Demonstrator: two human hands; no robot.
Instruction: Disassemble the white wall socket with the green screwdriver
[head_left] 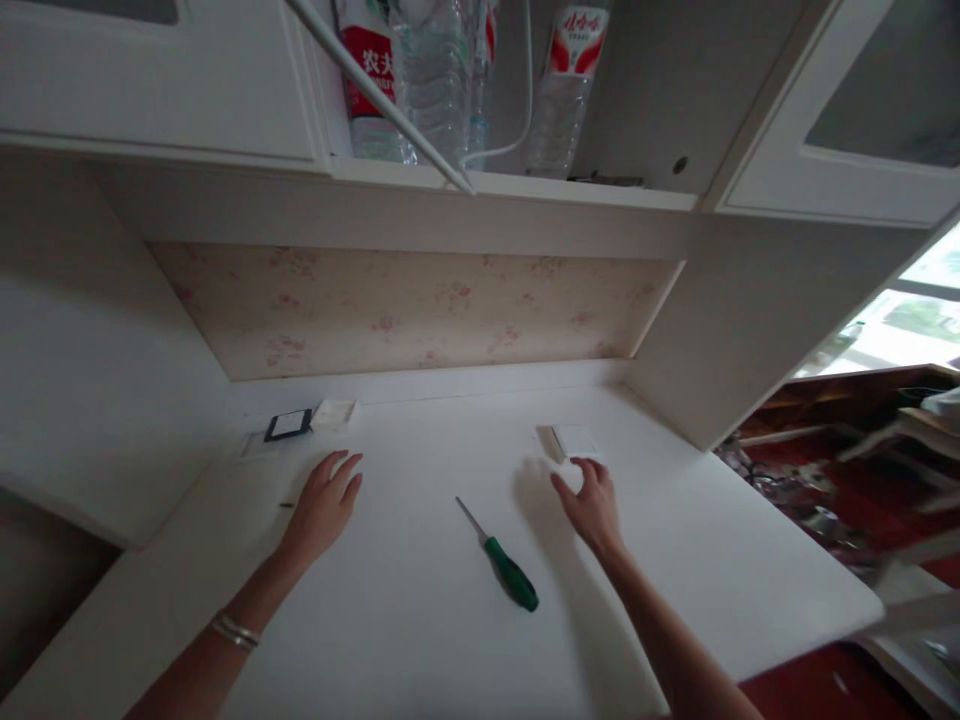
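Note:
My left hand hovers over the left half of the white desktop, fingers apart and holding nothing. Just beyond it lie a small black-framed piece with a pale centre and a whitish translucent square piece. A tiny dark object rests left of that hand. On the right, my right hand has its thumb and fingers spread close to a flat white box-like piece; whether they touch, I cannot tell. Between my hands lies a screwdriver with a green handle, its shaft angled away to the left.
Above the desktop hangs an open cabinet shelf holding several plastic bottles. A white cable droops across its front edge. Side panels bound the desk, and cluttered furniture stands beyond its right edge.

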